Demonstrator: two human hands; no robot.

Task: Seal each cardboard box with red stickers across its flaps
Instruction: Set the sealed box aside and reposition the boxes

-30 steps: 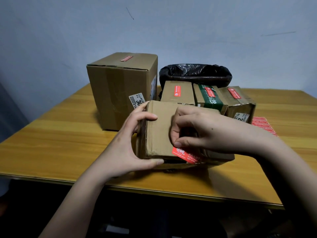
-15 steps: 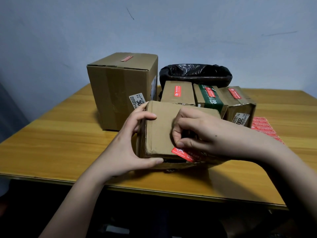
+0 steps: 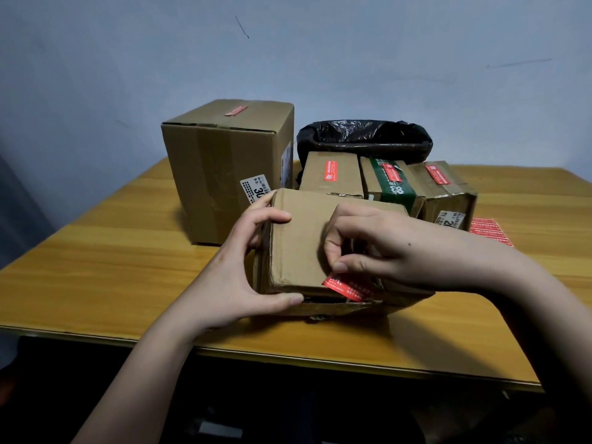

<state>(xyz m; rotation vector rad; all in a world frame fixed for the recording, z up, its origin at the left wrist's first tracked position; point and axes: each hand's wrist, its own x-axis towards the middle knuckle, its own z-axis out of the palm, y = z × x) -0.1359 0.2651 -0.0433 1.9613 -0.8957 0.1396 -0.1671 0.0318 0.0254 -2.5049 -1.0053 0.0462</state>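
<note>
The left hand (image 3: 237, 277) gripped the left end of the near box (image 3: 298, 248), thumb under its front edge. The right hand (image 3: 378, 248), fingers curled, pressed a red sticker (image 3: 347, 286) onto the front flap edge. Behind the hands, four boxes already carried stickers; this one was not sealed yet. Compared with a second before, the right hand had slid a little left along the sticker.

A wooden table (image 3: 96, 270) stands against a bare, scuffed bluish-grey wall (image 3: 352, 59).
</note>
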